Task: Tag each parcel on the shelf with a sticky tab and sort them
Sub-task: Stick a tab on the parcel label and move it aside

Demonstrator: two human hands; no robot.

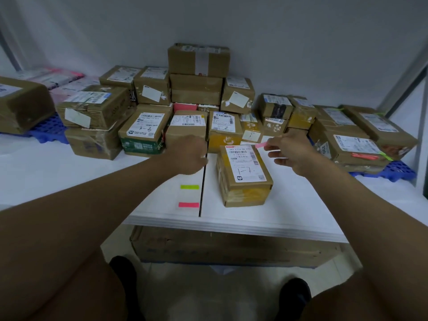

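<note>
So a pink sticky tab (261,145) is pinched by the right hand (292,152) above the front parcel (243,175); the left hand (188,155) is curled, grip can't be told.

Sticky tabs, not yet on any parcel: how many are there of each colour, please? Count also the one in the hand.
Pink: 2, one pinched in the right hand as pink tab, one pink pad on the white shelf
Green: 1, green pad
Total: 3
</note>
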